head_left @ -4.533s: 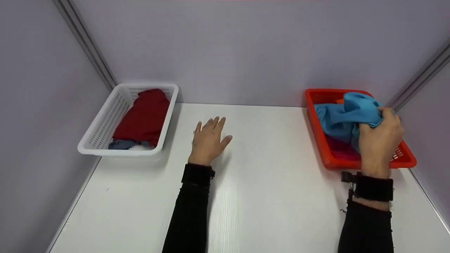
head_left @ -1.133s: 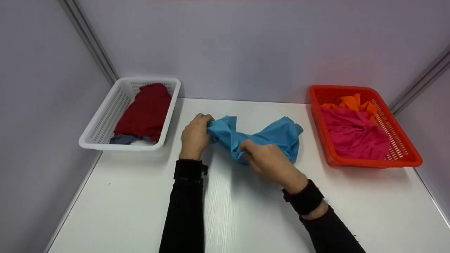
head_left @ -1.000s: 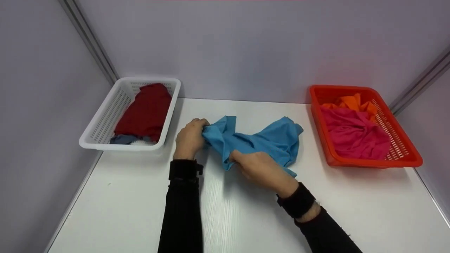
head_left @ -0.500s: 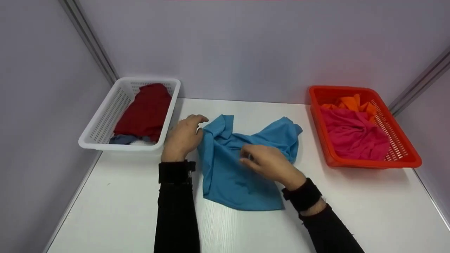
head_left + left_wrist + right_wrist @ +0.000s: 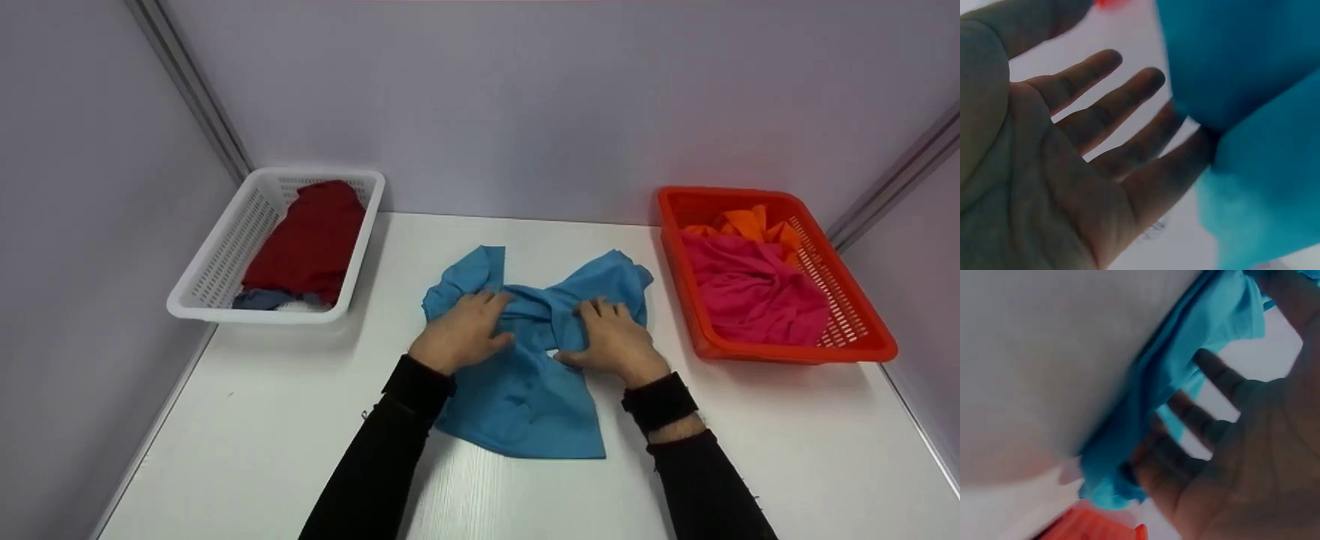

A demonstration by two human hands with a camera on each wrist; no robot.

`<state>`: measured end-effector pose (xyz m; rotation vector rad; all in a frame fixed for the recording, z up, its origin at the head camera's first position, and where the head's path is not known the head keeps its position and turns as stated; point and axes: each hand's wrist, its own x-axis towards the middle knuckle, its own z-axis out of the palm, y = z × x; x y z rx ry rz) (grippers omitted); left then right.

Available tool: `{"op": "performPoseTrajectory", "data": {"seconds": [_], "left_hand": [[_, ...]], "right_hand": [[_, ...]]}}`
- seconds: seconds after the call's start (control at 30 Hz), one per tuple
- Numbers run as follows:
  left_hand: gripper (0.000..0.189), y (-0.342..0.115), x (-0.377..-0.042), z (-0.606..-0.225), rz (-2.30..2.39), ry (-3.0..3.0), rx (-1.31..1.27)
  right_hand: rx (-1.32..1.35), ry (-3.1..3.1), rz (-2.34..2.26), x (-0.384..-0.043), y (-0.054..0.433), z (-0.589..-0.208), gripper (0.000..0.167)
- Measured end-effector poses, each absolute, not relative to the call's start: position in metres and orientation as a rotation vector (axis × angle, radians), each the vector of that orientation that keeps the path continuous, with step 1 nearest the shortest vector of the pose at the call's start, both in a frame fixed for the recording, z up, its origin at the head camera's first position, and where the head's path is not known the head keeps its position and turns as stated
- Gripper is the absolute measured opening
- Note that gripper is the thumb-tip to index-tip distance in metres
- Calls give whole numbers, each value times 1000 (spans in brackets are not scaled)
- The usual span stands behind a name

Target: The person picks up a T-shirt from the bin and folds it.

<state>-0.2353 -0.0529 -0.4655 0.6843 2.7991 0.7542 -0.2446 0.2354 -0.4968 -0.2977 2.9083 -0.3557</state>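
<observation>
I have the blue cloth (image 5: 525, 420) on the white table (image 5: 225, 465), between the two baskets, its near part fairly flat and its far part bunched in folds. The left hand (image 5: 459, 334) is over its left side, fingers spread and nearly straight; the right hand (image 5: 616, 341) is spread on its right side, and I see neither one pinching anything. My worry is the folds: pressing down on them as they lie could set creases in, and light fingertips could slide over the top layer and leave the lower one crooked. A push to the right could run the far corner into the red basket (image 5: 810, 354), which sits just beside it with pink cloth (image 5: 750, 292) and orange cloth (image 5: 742, 223) inside. The white basket (image 5: 251, 315), holding dark red cloth (image 5: 307, 240), leaves more room on the left. Nothing blocks the near side
</observation>
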Motion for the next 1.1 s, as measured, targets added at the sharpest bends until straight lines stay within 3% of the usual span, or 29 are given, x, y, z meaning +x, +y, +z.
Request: {"op": "performPoseTrajectory", "data": {"seconds": [0.07,0.17,0.27,0.47,0.6,0.67,0.77,0.93,1.1], "left_hand": [[76,-54,-233,-481,725,2781,703],[94,-62,-234,-503,715,2762,716],[107,-76,-241,-525,688,2787,766],[118,-106,-250,-520,509,2757,755],[123,-139,-275,-555,289,2775,792],[121,-152,-284,-573,233,2832,812],[99,-145,-264,-536,199,2890,764],[54,-100,-222,-476,274,2966,813],[58,-52,-199,-483,291,2777,1011]], "right_hand": [[-234,2892,-335,-243,237,-495,108],[-179,2893,-304,-243,238,-491,101],[-188,2936,-259,-243,240,-488,80],[-247,3049,-178,-239,244,-480,23],[-192,3011,-252,-240,254,-471,17],[-173,3004,-278,-242,260,-467,22],[-164,3055,-303,-244,268,-462,32],[-142,3199,-434,-245,274,-454,30],[-112,3247,-520,-244,274,-448,29]]}}
